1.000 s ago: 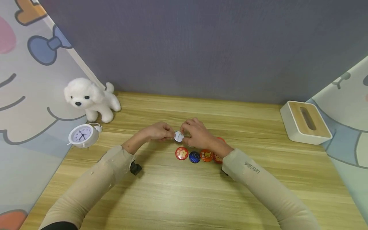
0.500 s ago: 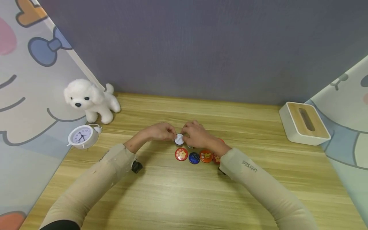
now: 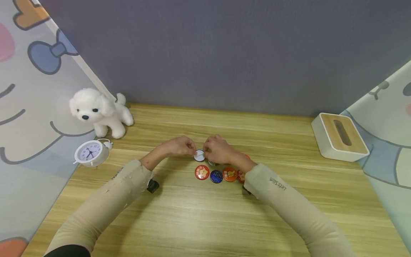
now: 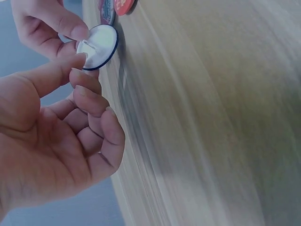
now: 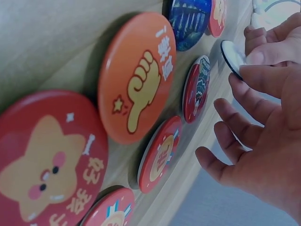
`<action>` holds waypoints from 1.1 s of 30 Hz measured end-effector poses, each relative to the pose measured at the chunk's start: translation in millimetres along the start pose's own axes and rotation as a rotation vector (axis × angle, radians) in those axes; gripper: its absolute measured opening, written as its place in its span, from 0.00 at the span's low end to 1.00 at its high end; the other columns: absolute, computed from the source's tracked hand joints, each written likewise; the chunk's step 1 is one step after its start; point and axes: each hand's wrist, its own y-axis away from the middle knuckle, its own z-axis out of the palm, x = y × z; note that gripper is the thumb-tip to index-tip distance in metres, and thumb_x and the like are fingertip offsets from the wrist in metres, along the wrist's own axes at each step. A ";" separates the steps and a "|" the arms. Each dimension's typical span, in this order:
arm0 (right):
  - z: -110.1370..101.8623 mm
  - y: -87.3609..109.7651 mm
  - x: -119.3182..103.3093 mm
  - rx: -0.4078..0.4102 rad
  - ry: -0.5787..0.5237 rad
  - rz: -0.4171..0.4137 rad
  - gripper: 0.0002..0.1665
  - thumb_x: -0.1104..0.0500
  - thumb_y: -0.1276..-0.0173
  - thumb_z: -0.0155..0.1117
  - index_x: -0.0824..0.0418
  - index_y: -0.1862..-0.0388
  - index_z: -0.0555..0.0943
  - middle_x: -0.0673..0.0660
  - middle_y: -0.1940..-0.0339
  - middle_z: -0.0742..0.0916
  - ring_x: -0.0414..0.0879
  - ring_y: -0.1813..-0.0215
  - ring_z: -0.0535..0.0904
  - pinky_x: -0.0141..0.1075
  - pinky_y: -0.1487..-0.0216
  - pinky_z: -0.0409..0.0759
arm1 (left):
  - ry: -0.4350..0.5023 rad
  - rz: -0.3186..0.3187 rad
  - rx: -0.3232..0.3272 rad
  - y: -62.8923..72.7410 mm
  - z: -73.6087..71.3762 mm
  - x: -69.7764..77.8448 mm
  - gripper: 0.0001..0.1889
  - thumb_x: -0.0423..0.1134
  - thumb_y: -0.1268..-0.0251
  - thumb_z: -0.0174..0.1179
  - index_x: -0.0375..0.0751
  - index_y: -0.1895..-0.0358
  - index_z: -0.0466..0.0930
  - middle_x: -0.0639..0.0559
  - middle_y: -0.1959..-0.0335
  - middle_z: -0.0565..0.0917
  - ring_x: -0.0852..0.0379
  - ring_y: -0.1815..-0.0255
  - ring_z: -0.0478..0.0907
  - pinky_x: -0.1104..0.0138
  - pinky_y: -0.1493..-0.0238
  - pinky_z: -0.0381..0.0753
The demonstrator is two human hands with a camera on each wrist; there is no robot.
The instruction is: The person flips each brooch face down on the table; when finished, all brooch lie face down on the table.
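Observation:
A round pin-back badge (image 3: 199, 155) is held up between both hands, its white back with the metal pin (image 4: 90, 45) turned upward and a dark rim around it. My left hand (image 3: 179, 147) pinches its left edge between thumb and index finger, other fingers curled beneath. From the opposite side, my right hand (image 3: 221, 150) pinches it too, its thumb lying on the back near the pin; the remaining fingers (image 5: 235, 129) are spread. In front lie a red star badge (image 3: 202, 172), a blue badge (image 3: 216, 176), and an orange thumbs-up badge (image 5: 136, 77).
More red badges (image 5: 160, 155) lie behind that row, partly covered by the right forearm in the head view. A white plush dog (image 3: 101, 110) and an alarm clock (image 3: 91, 153) stand at left. A tissue box (image 3: 340, 137) sits at the right against the wall.
Both hands stay at nearly the same spot with the badge between them. The right fingers have shifted slightly on the badge, and its tilt changes a little.

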 end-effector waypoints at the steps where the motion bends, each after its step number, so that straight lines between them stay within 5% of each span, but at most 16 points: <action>1: -0.4 0.2 0.0 -0.004 0.000 -0.004 0.10 0.55 0.28 0.61 0.58 0.58 0.86 0.56 0.46 0.83 0.53 0.44 0.70 0.49 0.43 0.71 | -0.003 -0.010 -0.004 -0.2 0.4 0.7 0.08 0.35 0.32 0.60 0.32 0.58 0.82 0.55 0.73 0.75 0.61 0.74 0.66 0.71 0.72 0.66; 13: -3.0 1.0 2.9 -0.020 -0.035 0.014 0.10 0.56 0.28 0.60 0.57 0.63 0.86 0.56 0.48 0.84 0.52 0.49 0.69 0.43 0.48 0.69 | -0.038 -0.055 -0.042 -4.5 2.6 3.3 0.09 0.35 0.29 0.58 0.31 0.57 0.82 0.54 0.75 0.75 0.62 0.75 0.68 0.72 0.72 0.67; 33: 5.5 -2.5 -0.5 -0.023 0.101 0.061 0.09 0.52 0.29 0.63 0.55 0.64 0.85 0.54 0.50 0.81 0.51 0.51 0.69 0.46 0.52 0.70 | -0.108 -0.048 -0.024 -6.5 6.6 2.5 0.09 0.37 0.28 0.58 0.33 0.56 0.82 0.52 0.74 0.78 0.60 0.74 0.72 0.73 0.72 0.70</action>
